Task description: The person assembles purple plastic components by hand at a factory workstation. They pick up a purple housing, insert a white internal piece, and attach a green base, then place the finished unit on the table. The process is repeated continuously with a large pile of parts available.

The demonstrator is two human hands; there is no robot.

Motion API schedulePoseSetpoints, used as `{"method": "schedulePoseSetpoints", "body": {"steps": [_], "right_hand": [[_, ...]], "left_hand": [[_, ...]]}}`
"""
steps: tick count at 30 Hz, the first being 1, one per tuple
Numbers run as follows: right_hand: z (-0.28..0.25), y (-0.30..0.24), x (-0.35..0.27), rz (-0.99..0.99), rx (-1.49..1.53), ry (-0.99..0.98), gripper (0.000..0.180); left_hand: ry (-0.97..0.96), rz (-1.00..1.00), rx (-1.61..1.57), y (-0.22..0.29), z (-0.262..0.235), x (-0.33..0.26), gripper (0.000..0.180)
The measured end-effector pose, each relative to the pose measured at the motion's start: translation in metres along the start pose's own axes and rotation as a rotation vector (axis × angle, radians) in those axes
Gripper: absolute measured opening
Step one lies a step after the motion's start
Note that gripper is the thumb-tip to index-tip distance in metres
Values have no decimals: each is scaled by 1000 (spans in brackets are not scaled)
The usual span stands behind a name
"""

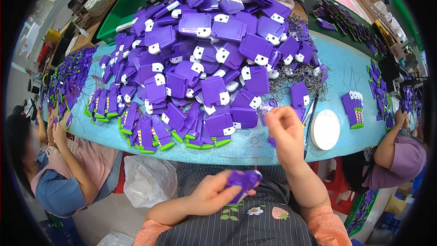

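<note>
My left hand [211, 196] is closed around a purple plastic toy piece [246, 180] low in front of my apron. The piece looks like the flat purple parts on the table, but my fingers cover much of it. My right hand [286, 134] is raised over the table's front edge, fingertips pinched; what they hold, if anything, is too small to make out. Just beyond those fingertips lies a small see-through purple piece [267, 105]. A large heap of purple parts with white corners [211, 90] fills the middle of the blue table [227, 155].
Purple pieces with green ends [145, 132] lie along the heap's near left side. Tangled grey wires [298, 75] sit right of it. A round white lid [325, 130] and a small group of finished-looking pieces [353, 109] are farther right. People [68, 168] sit on both sides.
</note>
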State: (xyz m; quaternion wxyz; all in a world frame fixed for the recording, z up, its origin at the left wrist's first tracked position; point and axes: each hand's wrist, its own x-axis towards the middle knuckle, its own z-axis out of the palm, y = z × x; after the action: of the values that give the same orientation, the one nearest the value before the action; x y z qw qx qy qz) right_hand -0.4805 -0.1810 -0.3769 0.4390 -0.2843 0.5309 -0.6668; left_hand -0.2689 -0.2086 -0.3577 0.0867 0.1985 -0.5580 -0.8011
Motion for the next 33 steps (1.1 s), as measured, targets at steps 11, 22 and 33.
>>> {"method": "schedulePoseSetpoints", "body": {"steps": [11,22,33], "right_hand": [[23,7,-60,-246,-474,-252,25],[34,34,-73,191,58,-172,18],[-11,11,-27,-738,-1580,-443,26]], "left_hand": [[556,581,838,-15,12,14,31],[424,313,-163,-41,17,10,33],[524,319,-218,-27,-4,-4,35]]}}
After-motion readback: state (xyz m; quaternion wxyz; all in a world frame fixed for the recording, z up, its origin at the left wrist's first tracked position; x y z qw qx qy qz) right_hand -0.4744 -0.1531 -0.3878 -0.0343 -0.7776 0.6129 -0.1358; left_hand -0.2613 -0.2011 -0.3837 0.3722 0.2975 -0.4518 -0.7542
